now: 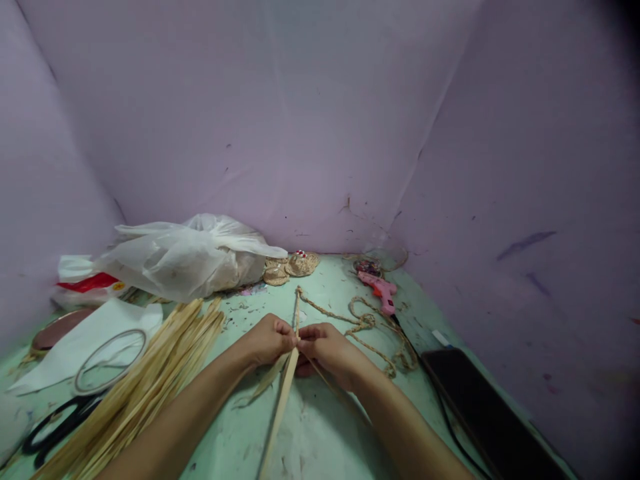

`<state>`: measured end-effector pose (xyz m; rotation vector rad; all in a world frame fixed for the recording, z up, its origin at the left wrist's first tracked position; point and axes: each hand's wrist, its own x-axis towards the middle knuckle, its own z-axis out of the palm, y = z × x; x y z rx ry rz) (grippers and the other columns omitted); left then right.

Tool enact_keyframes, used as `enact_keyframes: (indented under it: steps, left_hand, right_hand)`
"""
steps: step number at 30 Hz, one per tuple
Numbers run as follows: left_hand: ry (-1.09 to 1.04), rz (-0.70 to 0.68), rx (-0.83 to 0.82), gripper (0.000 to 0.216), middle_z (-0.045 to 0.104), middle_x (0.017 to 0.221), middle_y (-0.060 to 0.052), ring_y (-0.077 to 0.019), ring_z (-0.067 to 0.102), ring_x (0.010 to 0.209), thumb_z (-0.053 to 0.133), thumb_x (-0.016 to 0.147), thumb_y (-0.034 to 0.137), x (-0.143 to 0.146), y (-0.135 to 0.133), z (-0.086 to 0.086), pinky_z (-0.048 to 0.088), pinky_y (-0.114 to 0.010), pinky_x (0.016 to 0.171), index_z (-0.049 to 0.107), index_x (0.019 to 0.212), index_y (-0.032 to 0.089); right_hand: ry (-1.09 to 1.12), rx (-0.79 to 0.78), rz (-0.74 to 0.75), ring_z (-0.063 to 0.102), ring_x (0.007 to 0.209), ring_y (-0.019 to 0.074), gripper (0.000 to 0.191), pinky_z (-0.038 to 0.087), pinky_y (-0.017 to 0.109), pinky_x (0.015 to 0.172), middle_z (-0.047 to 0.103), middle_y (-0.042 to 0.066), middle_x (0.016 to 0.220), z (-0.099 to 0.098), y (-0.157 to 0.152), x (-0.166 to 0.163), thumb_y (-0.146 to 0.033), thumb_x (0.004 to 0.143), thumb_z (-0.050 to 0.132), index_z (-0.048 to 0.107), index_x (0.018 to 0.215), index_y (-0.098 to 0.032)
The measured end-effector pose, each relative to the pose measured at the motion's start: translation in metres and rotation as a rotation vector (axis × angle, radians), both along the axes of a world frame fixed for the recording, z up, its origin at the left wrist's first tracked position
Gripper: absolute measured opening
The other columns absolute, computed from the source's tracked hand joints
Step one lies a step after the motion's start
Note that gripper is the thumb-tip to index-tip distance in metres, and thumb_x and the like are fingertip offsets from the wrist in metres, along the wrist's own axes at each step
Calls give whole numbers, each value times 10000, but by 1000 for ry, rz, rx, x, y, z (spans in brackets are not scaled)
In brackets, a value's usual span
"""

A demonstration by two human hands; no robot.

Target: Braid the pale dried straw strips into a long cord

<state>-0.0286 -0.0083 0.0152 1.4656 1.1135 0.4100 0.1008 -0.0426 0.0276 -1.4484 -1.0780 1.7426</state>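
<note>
My left hand (270, 340) and my right hand (327, 350) meet at the middle of the green table (320, 433), both pinched shut on pale straw strips (283, 400). One strip runs from between my fingers toward me, another points up and away. A braided straw cord (360, 327) trails from my hands to the right in loops.
A bundle of straw strips (145, 387) lies at the left beside black scissors (55, 427) and a ring on white paper (107, 360). A white plastic bag (190, 257), small woven hats (293, 267), a pink glue gun (380, 290) and a dark phone (480, 407) are around.
</note>
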Motion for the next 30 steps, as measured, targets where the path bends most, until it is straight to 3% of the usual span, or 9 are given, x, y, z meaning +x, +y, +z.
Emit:
enact_keyframes:
  steps: [3, 7, 13, 18, 24, 30]
  left_hand:
    - [-7, -23, 8, 213, 285, 360, 76, -34, 204, 354, 513, 530, 342, -2, 1, -2, 131, -199, 378, 463, 488, 139]
    - [67, -79, 85, 198, 263, 384, 71, -44, 193, 380, 482, 575, 325, -4, 3, -6, 128, -210, 393, 461, 501, 143]
    - [221, -149, 360, 190, 184, 461, 54, -54, 184, 458, 401, 596, 192, -4, 1, -2, 139, -214, 439, 291, 443, 170]
    - [269, -203, 368, 117, 286, 473, 46, -67, 260, 472, 398, 598, 183, -5, -3, 2, 177, -203, 442, 405, 485, 152]
    - [350, -142, 412, 168, 409, 463, 32, -84, 353, 480, 425, 577, 210, -7, -1, 0, 225, -199, 464, 562, 534, 124]
    - [355, -138, 340, 182, 474, 473, 18, -88, 377, 469, 448, 554, 229, -13, 4, 8, 255, -196, 456, 588, 562, 114]
  right_hand:
    - [-31, -2, 51, 345, 339, 36, 132, 252, 147, 355, 410, -44, 385, -1, 2, 3, -118, 648, 481, 471, 517, -130]
    - [-137, 24, 37, 190, 286, 20, 179, 96, 183, 317, 305, -73, 314, -10, 6, 8, -157, 636, 499, 486, 461, -126]
    - [-127, 62, -107, 204, 292, 18, 72, 89, 197, 331, 406, -60, 351, -25, 7, 7, -172, 552, 551, 524, 507, -122]
    - [-207, 124, -144, 208, 299, 19, 86, 104, 198, 339, 347, -79, 332, -27, 6, 5, -150, 512, 542, 480, 453, -141]
    - [-261, 105, -111, 198, 301, 23, 73, 99, 204, 342, 333, -84, 326, -25, 7, 4, -162, 521, 534, 493, 464, -143]
    - [-224, 100, -81, 201, 301, 23, 63, 96, 204, 348, 365, -79, 334, -24, 7, 4, -164, 526, 521, 489, 476, -142]
